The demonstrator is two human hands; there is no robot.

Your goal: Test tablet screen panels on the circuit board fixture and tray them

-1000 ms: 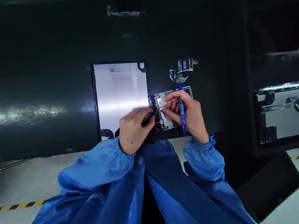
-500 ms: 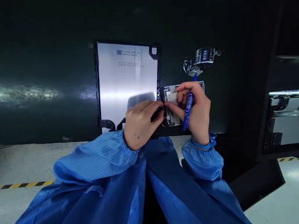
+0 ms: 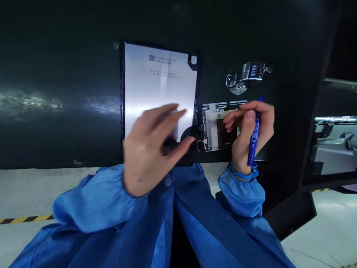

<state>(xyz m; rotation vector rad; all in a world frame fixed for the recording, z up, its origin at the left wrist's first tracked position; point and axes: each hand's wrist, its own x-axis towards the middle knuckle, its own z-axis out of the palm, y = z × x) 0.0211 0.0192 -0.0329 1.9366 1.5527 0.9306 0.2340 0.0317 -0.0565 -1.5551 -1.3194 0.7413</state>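
A silvery display panel point(image 3: 160, 83) with a black edge and printed codes lies on the dark table. Over its lower part is my left hand point(image 3: 153, 146), its fingers spread and nothing in them. Beside the panel's right edge sits a circuit board point(image 3: 213, 129) with pale tape across it and a thin red wire at its lower left. My right hand point(image 3: 254, 129) is over the board's right side, holding a blue marker pen point(image 3: 253, 140) that slants up past the fingers. Part of the board is hidden under that hand.
A chrome tally counter point(image 3: 250, 76) rests behind my right hand. At the far right, a black tray point(image 3: 308, 173) holds another silvery panel point(image 3: 344, 145). The table's front edge runs close to my blue gown point(image 3: 109, 252).
My left hand has drawn back leftward from the board's edge and its fingers have spread. My right hand has shifted right with the marker pen. The view has turned slightly.
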